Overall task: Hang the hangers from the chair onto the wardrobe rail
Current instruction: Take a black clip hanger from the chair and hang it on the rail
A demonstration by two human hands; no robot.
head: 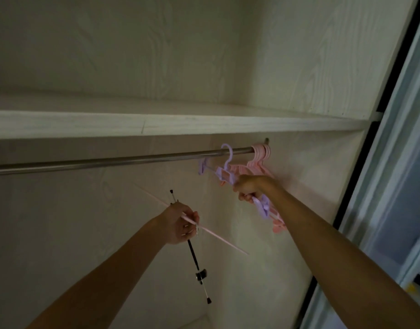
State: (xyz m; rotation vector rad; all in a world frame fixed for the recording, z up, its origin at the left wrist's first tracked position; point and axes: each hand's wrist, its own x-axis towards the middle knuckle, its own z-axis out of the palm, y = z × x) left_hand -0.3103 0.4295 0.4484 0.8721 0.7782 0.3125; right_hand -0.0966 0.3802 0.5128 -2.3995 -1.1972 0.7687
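Right hand point(248, 187) is gripping the lower bar of a lilac clip hanger point(224, 173), fingers curled tight around it. That hanger's hook is sitting over the wardrobe rail point(109, 161), just left of the pink bunch, so the hand is likely seating or steadying it. More lilac and pink plastic is poking out below the fist; whether it belongs to the same hanger or to others cannot be told.

Left hand point(180, 224), below the rail and left of the right hand, is holding two hangers together, fingers wrapped around both: a thin pale pink hanger point(218, 238) slanting down to the right, and a black clip hanger point(194, 255) with a metal rod, dangling almost straight down, one clip showing low on it.

Progress, judged from the rail: a cluster of pink hangers point(261, 154) is already hanging at the rail's far right end, against the wardrobe side wall. The lilac one is going on beside them. At least the two in the left hand are waiting. The chair is out of view, so whatever is lying there cannot be counted.

Above the rail, a pale wood-grain shelf point(180, 122) is running across the wardrobe.
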